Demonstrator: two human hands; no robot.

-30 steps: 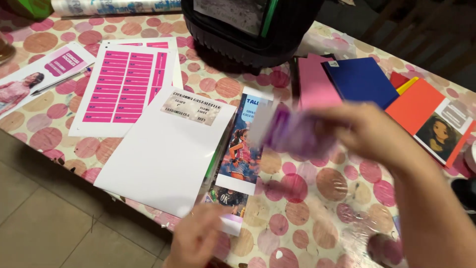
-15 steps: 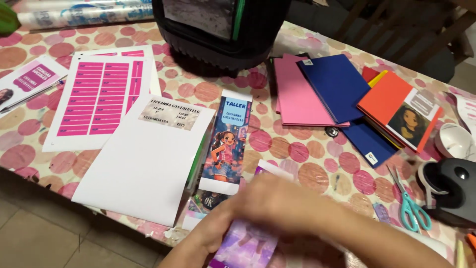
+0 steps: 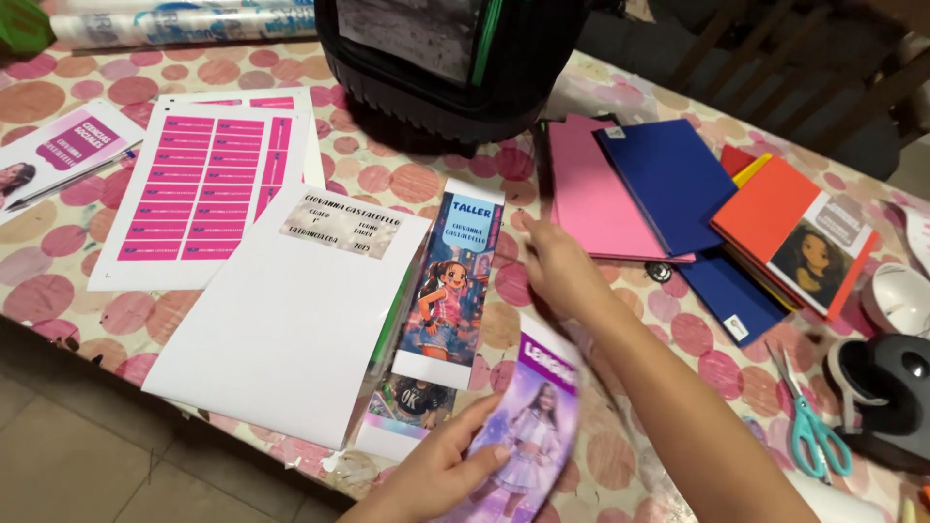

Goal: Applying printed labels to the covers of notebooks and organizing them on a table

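Overhead, a spotted bench carries a pink sticker sheet at ten o'clock, then a white sheet bearing one label. Lower centre, the left hand pinches a purple character label, not yet stuck anywhere. Just right, the right hand reaches with fingers loosely spread, holding nothing, towards pink and blue notebooks at two o'clock, seemingly unlabelled; one orange book already shows a picture.
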